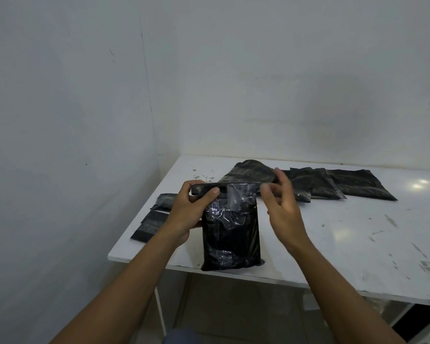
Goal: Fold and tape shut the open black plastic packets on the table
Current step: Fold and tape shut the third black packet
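Black plastic, glossy and crinkled, makes up the held packet (230, 234), which stands upright over the near edge of the white table (333, 234). Its top is folded over into a flat band. The left hand (189, 209) grips the left end of that band, thumb across the front and fingers curled behind. A strip of clear tape (242, 196) lies over the fold, right of the thumb. The right hand (283, 209) is blurred at the right end of the band, fingers loosely spread and holding nothing. Whether its thumb touches the plastic I cannot tell. Loose packets (315, 184) lie overlapping at the far side of the table. Small packets (150, 225) lie along the left edge.
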